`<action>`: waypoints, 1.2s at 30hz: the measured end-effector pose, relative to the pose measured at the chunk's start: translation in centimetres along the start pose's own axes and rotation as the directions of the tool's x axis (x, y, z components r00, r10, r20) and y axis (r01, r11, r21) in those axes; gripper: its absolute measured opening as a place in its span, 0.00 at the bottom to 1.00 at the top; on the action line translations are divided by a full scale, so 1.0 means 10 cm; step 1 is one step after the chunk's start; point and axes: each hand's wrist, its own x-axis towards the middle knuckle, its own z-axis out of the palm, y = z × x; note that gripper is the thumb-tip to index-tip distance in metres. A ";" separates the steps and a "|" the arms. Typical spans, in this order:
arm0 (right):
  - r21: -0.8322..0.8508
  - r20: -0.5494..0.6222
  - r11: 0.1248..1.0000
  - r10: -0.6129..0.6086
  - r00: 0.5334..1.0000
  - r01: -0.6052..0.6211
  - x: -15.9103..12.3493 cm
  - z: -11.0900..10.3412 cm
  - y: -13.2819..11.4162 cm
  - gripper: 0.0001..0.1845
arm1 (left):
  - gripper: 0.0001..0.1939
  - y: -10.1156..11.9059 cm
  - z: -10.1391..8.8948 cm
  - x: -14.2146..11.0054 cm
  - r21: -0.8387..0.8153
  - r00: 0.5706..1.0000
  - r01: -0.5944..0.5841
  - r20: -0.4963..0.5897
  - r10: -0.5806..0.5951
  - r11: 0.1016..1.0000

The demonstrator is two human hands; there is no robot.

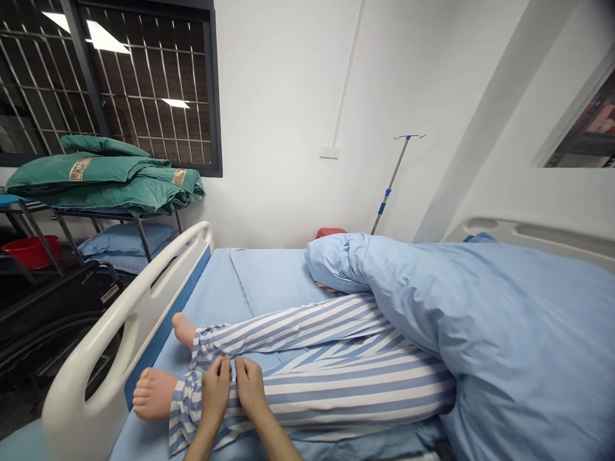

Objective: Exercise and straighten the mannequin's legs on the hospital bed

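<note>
A person lies on a hospital bed in blue-and-white striped pyjama trousers [336,384], and a light blue quilt [519,320] covers the upper body. My left hand [216,387] and my right hand [250,384] sit side by side on the lower trouser legs, with fingers closed on the striped cloth near the cuffs. Just left of my hands lies one bare foot [154,394], and the other bare foot [184,330] lies beyond it. The quilt hides the person's head and torso.
A white bed rail [120,320] runs along the near left side of the bed. Beyond it stand a black wheelchair [48,320], a rack with folded green bedding [103,182], a blue pillow [127,246] and a red basin [31,251]. An IV pole [391,186] rises behind the bed.
</note>
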 end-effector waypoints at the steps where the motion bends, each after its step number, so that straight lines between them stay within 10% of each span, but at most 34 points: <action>1: 0.010 -0.009 1.000 0.021 1.000 -0.021 0.00 0.00 0.04 0.24 | 0.20 0.01 0.03 -0.01 -0.021 1.000 -0.011 -0.005 0.011 1.000; 8: 0.012 -0.056 1.000 0.018 0.998 -0.018 0.00 -0.12 0.11 0.25 | 0.17 -0.01 0.11 -0.08 0.193 0.994 -0.082 0.093 0.065 0.978; 36: 0.096 -0.175 0.995 0.040 0.984 -0.023 -0.14 -1.06 0.26 0.23 | 0.19 0.54 0.92 -0.41 0.056 0.992 -0.038 0.124 0.031 0.998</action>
